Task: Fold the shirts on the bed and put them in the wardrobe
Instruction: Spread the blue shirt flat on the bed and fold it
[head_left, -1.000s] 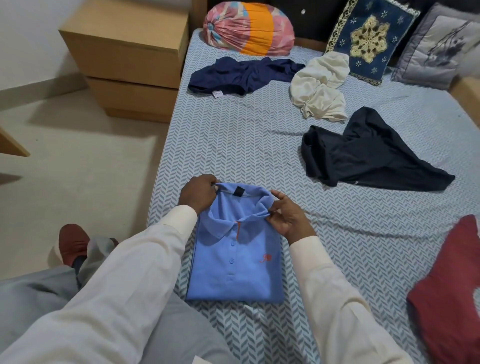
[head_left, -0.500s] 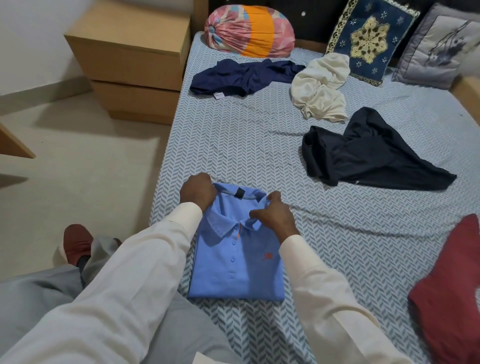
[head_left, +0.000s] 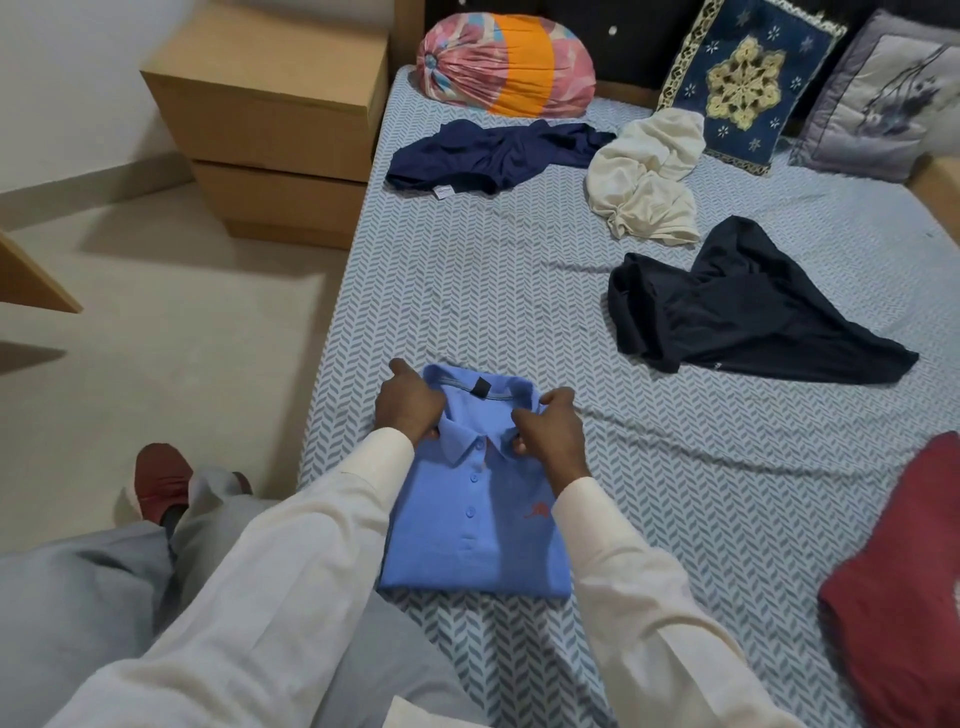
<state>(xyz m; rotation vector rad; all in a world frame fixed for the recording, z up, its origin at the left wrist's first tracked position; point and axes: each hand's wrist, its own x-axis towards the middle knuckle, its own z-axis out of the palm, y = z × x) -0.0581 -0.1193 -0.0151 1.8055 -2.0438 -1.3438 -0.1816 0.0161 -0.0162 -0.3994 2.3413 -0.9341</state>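
The folded blue polo shirt (head_left: 475, 525) lies buttons-up by the near left edge of the bed (head_left: 493, 291). The left hand (head_left: 410, 408) pinches the collar's left wing with curled fingers, and the right hand (head_left: 550, 431) pinches the right wing. A navy shirt (head_left: 493, 153) and a cream shirt (head_left: 647, 192) lie unfolded (both far), with a black shirt (head_left: 737, 312) at mid right and a red shirt (head_left: 904, 587) near right.

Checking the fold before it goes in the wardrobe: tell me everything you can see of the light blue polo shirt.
The light blue polo shirt lies folded into a neat rectangle, front up, on the chevron-patterned sheet near the bed edge closest to the person. It looks like soft knit fabric, with a spread collar, a buttoned placket, a small orange chest logo and a black tag inside the neck. The left hand and right hand each pinch one side of the collar.
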